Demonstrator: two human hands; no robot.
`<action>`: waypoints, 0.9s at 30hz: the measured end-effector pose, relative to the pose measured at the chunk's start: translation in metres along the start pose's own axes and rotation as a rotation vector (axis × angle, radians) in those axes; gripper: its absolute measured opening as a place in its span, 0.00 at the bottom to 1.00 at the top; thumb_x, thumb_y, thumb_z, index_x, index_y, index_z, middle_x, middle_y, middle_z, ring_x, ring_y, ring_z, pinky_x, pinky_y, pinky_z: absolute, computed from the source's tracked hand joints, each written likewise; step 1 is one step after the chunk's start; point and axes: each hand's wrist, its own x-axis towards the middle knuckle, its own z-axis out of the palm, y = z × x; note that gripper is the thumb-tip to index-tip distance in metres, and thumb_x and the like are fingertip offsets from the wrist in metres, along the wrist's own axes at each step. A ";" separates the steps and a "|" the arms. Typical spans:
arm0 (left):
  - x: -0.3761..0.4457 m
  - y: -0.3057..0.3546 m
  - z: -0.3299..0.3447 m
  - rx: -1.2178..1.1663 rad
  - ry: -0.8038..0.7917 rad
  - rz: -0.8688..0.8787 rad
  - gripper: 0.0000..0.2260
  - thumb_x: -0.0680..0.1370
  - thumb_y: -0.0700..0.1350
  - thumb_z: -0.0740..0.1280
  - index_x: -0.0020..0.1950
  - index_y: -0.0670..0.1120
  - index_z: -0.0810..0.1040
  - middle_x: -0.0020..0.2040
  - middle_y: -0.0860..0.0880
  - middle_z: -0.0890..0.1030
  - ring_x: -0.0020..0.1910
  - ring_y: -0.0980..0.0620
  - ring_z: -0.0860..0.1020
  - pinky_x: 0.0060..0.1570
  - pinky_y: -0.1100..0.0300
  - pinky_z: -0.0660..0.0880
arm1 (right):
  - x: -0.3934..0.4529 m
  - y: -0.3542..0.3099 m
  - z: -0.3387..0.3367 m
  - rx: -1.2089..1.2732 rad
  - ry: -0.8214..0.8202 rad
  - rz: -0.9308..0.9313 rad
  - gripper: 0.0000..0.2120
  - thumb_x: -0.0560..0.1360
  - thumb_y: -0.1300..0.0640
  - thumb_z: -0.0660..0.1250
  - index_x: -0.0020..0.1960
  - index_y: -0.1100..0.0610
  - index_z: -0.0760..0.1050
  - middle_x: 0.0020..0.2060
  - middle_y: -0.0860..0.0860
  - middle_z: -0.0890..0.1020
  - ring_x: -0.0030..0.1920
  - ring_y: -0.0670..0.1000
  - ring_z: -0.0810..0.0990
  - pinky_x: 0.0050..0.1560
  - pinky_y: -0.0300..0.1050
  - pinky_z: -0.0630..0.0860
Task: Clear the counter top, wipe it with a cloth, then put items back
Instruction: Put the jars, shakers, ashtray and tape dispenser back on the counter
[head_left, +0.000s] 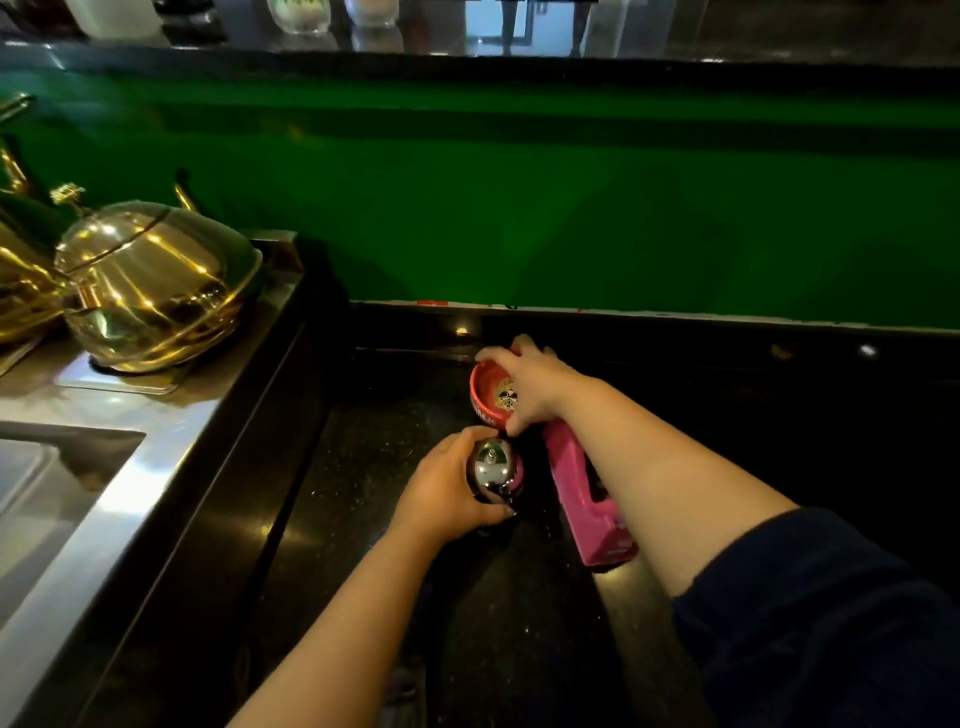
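Note:
On the black counter top (405, 561) my left hand (447, 491) curls around a shiny chrome call bell (491, 467). Just behind it my right hand (530, 382) grips the rim of a red ashtray (488, 397) with a printed emblem inside. A pink tape dispenser (587, 512) lies on the counter under my right forearm, partly hidden by it. I cannot tell whether the bell and ashtray touch the counter or hang just above it. No cloth is in view.
A steel sink unit (104, 467) runs along the left, with golden teapots (156, 286) standing on it. A green wall panel (571, 208) rises behind the counter. A shelf with glass jars (301, 15) sits on top.

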 end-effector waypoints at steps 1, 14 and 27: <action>0.001 0.004 -0.007 -0.003 0.011 0.007 0.36 0.60 0.53 0.79 0.65 0.58 0.69 0.57 0.58 0.73 0.58 0.59 0.72 0.55 0.67 0.67 | -0.006 0.002 -0.005 0.057 0.053 0.003 0.50 0.60 0.54 0.79 0.74 0.40 0.56 0.72 0.57 0.57 0.70 0.66 0.60 0.65 0.60 0.69; 0.031 0.183 -0.059 -0.064 0.138 0.182 0.36 0.58 0.47 0.81 0.64 0.53 0.73 0.55 0.54 0.78 0.50 0.58 0.78 0.48 0.72 0.69 | -0.178 0.113 -0.115 0.306 0.486 0.090 0.49 0.60 0.45 0.78 0.74 0.40 0.55 0.64 0.51 0.61 0.67 0.55 0.61 0.65 0.53 0.67; 0.077 0.439 0.054 -0.117 0.086 0.373 0.35 0.61 0.50 0.80 0.64 0.56 0.71 0.55 0.57 0.78 0.50 0.59 0.78 0.48 0.68 0.72 | -0.342 0.332 -0.220 0.263 0.699 0.249 0.49 0.62 0.42 0.78 0.76 0.41 0.54 0.65 0.52 0.61 0.68 0.54 0.60 0.64 0.51 0.65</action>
